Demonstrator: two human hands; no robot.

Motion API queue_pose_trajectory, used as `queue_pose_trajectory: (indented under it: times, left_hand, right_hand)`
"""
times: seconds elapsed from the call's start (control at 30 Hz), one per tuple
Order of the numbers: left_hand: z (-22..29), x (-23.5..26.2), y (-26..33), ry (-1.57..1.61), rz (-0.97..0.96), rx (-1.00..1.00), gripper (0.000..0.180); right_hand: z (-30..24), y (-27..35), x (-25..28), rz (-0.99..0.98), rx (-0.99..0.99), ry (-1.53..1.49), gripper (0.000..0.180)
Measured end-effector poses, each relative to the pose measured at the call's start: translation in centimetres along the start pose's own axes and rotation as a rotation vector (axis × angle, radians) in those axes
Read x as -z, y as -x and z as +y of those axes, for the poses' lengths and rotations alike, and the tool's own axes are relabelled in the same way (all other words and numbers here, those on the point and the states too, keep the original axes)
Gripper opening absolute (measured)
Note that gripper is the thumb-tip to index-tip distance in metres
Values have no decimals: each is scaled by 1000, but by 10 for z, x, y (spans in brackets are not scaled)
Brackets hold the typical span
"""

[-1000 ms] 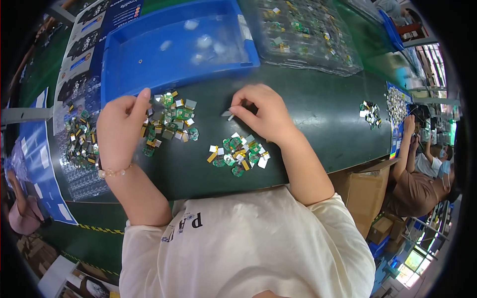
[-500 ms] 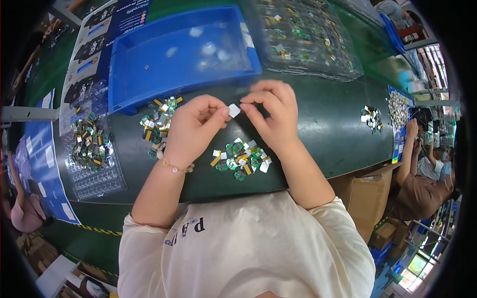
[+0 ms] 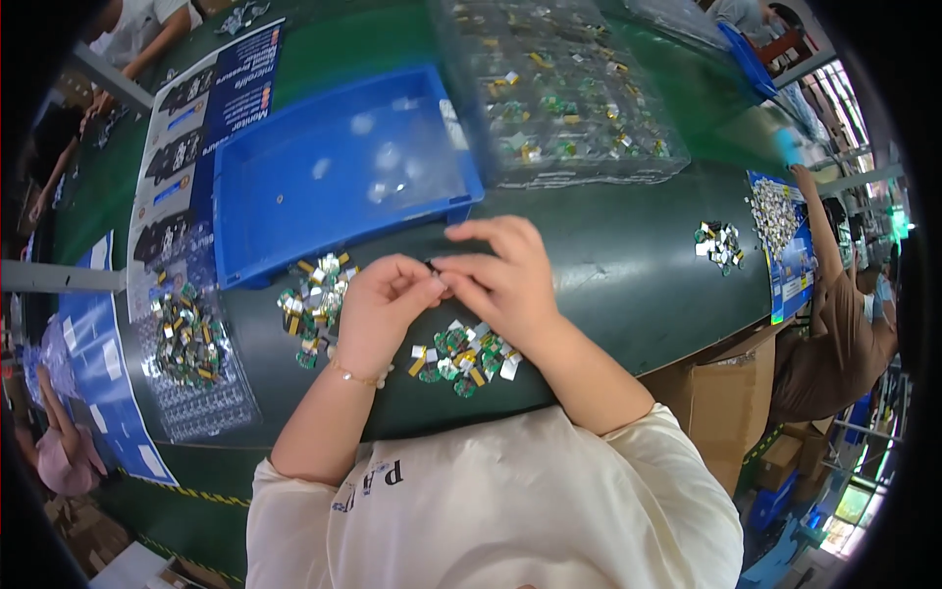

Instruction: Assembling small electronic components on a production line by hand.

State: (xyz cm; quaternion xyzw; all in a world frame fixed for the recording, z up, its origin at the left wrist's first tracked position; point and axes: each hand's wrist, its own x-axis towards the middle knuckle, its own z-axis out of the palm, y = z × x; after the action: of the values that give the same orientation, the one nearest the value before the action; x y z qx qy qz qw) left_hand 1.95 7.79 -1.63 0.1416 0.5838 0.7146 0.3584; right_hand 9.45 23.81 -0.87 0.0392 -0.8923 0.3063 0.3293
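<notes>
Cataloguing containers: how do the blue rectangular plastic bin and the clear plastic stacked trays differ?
The blue bin is opaque; the clear trays are transparent. The blue bin is single; the clear trays are layered. The blue bin shows a few pale spots; the clear trays hold many small parts. Both look roughly rectangular.

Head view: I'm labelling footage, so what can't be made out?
Head view:
- Small piece, mostly covered by left hand and right hand.
- White lumps in blue bin: too blurred to identify.
- Boards in clear trays: too small to count.
- Upper-left co-worker: cut off by picture's edge.
</notes>
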Motion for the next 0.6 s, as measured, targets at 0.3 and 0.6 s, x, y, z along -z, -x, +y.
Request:
queue_pose_trajectory:
  times: [0.3, 0.6]
  left_hand:
    - [0, 3, 3, 157, -61, 31, 5]
    - [3, 4, 1, 171, -55, 59, 8]
  right_hand:
    - [-2, 2, -1, -29, -4, -90, 22]
    - [1, 1, -4, -1, -40, -151, 21]
